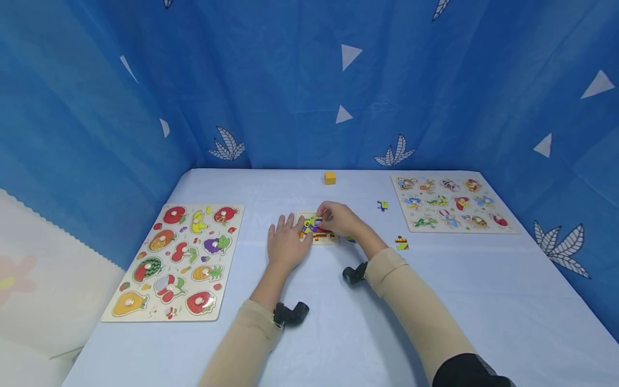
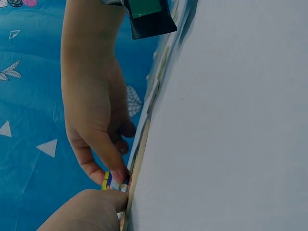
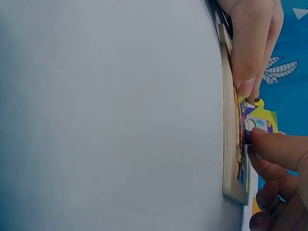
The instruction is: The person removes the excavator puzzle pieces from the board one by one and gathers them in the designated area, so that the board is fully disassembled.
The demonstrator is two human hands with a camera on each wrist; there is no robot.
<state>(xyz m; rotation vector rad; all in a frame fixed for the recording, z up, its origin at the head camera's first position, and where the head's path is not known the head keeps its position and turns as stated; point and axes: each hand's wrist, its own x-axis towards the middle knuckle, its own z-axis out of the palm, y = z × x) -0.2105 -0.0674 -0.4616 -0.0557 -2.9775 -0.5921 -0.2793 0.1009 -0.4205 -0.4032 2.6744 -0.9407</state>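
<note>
A small wooden jigsaw board (image 1: 330, 241) with colourful pieces fitted in it lies mid-table under both hands. My left hand (image 1: 286, 242) rests at its left side, fingers spread and straight. In the right wrist view, the left thumb (image 3: 248, 87) presses at the puzzle. My right hand (image 1: 340, 219) pinches a yellow and purple jigsaw piece (image 3: 263, 115) between thumb and finger. This piece stands tilted up from the board in that view. Right of the right hand lie loose jigsaw pieces, one blue and green (image 1: 382, 205) and one yellow and red (image 1: 401, 243).
A fruit peg puzzle board (image 1: 227, 269) lies on the left of the white table (image 1: 319, 338). An insect puzzle board (image 1: 464, 226) is at the right rear. Near the back edge sits a yellow block (image 1: 330, 178). Blue curtain (image 1: 290, 80) hangs behind.
</note>
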